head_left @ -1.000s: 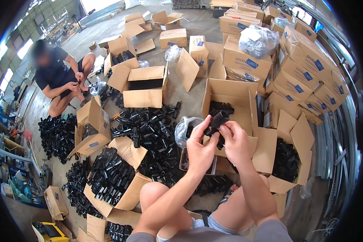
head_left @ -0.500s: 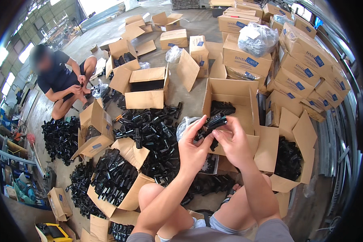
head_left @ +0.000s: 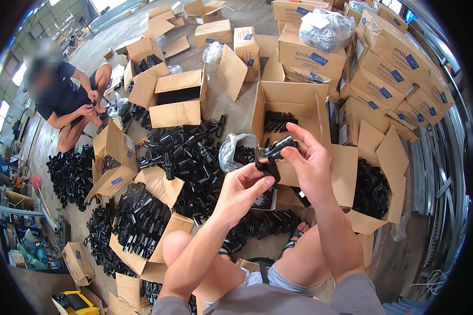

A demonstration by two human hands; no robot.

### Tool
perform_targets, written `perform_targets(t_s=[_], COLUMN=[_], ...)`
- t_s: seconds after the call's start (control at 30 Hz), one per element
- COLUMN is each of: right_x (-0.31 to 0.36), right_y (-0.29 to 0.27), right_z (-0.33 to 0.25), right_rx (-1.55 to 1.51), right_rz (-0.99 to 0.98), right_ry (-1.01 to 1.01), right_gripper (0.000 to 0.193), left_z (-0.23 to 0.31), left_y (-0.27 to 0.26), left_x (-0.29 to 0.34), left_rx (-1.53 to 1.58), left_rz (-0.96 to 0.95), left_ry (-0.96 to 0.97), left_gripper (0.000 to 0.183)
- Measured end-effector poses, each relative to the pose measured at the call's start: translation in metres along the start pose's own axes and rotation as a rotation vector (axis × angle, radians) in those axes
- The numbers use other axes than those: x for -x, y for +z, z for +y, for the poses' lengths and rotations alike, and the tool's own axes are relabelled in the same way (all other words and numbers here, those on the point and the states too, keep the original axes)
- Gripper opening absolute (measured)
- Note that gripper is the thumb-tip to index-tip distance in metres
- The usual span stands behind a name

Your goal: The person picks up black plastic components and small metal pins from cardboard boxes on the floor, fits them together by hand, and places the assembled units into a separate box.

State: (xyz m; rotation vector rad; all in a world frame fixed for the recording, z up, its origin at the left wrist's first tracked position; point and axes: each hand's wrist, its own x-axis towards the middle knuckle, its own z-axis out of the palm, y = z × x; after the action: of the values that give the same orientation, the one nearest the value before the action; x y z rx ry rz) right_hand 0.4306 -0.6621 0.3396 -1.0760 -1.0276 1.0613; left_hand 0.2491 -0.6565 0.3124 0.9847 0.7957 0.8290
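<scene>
Black tubular part [head_left: 281,147] held in both hands, centre of frame.
The left hand [head_left: 246,190] grasps its lower end; the right hand [head_left: 311,161] grips its upper, cylindrical end. A translucent plastic bag [head_left: 228,152] lies just left; an open carton [head_left: 299,98] stands above; a co-worker [head_left: 63,97] occupies the upper left.

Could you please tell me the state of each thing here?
Black tubular fitting: held by left hand and right hand
Front carton: open, partly filled
Right carton: open, holding black parts
Nearest plastic bag: open, black pieces inside
Right-hand stacked cartons: closed
Floor pile: heaped, loose
</scene>
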Motion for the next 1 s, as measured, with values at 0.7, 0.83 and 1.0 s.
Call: perform_targets(t_s=[0.7, 0.83, 1.0], right_x=[0.007, 0.007, 0.005], right_y=[0.018, 0.024, 0.026], right_z=[0.017, 0.017, 0.019], right_rx=[-0.106, -0.107, -0.098], right_rz=[0.112, 0.127, 0.109], right_ry=[0.013, 0.011, 0.002], right_gripper=[0.046, 0.044, 0.046], left_z=[-0.009, -0.005, 0.006], left_y=[-0.008, -0.006, -0.013], left_x=[0.005, 0.005, 0.008], left_rx=[0.169, 0.204, 0.208], left_rz=[-0.035, 0.017, -0.012], left_ry=[0.017, 0.086, 0.014], left_gripper=[0.035, 0.033, 0.040])
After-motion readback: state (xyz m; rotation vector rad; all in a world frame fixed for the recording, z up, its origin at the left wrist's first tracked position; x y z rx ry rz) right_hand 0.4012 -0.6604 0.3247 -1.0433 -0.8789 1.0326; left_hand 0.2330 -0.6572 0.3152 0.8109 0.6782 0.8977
